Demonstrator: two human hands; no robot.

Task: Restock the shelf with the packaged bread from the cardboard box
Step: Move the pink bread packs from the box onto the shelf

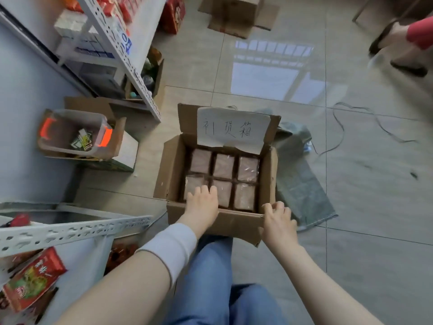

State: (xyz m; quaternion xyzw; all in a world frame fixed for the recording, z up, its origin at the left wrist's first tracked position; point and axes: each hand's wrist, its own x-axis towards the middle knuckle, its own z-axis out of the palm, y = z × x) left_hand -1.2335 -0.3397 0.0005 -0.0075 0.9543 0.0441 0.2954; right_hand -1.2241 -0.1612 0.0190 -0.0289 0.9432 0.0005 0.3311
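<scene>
**A:** Where is the bread sitting right now?

**B:** The packaged bread (223,165) is lying in two rows of three inside the cardboard box (172,165). The box is standing open on the floor (351,207), near the shelf (70,231) on the person's left.

**A:** And what are the hands doing?

**B:** The left hand (202,204) is reaching over the box's near wall, with its fingers lying fairly straight on top of the near-left pack (191,186). It is touching the pack, not gripping it. The right hand (278,216) is curling its fingers over the rim at the box's near-right corner, so it is steadying the box. Both forearms are stretching forward and down, the left one wearing a pale sleeve.

**A:** How should the lift be going, in your view?

**B:** The packs are sitting tightly together, so I would be working the fingertips down the pack's outer side, along the box's left wall. Then I would be drawing it straight up, squeezing lightly because wrapped bread probably dents. The right hand should be pressing the rim down so the box isn't rising with the pack.
</scene>
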